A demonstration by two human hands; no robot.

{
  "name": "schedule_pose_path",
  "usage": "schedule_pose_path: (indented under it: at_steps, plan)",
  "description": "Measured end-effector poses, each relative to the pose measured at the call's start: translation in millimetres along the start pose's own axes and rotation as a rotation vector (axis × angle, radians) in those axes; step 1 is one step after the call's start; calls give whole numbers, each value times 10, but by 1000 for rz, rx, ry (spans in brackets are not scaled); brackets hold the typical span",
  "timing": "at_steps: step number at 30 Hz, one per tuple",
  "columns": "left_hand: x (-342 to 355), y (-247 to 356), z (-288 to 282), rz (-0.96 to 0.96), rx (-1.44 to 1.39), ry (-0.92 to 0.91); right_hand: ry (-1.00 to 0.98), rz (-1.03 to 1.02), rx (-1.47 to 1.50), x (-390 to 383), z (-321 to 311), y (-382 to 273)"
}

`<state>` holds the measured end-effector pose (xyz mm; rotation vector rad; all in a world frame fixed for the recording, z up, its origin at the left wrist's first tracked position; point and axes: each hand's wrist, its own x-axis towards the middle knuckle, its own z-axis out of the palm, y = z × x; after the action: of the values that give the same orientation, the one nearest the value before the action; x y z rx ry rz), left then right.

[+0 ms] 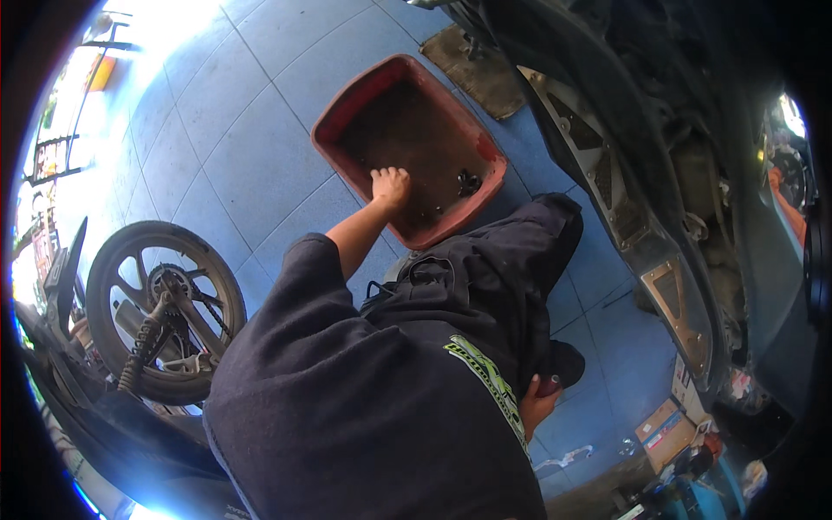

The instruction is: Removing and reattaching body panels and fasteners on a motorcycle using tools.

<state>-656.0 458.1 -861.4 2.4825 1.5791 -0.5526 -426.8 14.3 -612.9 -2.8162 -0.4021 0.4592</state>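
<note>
A red plastic basin (322,130) with a dirty brown inside sits on the floor in front of me. My left hand (392,188) reaches into its left side, fingers curled down. Whatever those fingers may hold is hidden beneath them. Toward the basin's right wall lies a small black part (469,182), apart from the hand, with tiny bits scattered nearby. Down by my right side, my right hand (533,409) is wrapped round a dark red handle (548,386) with a rounded end. The rest of that tool is out of sight.
On the left stands a motorcycle with its rear wheel (100,295), chain and spring exposed. A dark scooter body (641,208) fills the right side. Flattened cardboard (477,74) lies beyond the basin. A cardboard box (666,433) and clutter occupy the lower right of the blue tiled floor (251,165).
</note>
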Motion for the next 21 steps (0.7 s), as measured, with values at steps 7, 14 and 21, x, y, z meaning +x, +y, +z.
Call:
schedule_pose_path:
  at_steps: [7,14,21]
  plan:
    - [443,-913,203,-167,-216,-30,-270,309,-87,-95,-214,-215]
    - [724,-1156,-40,-206,-47,-221,-337,1288,-417,295,-143,-480]
    - [560,-278,-201,45,49,-389,-148,1034,-58,15,-189,-914]
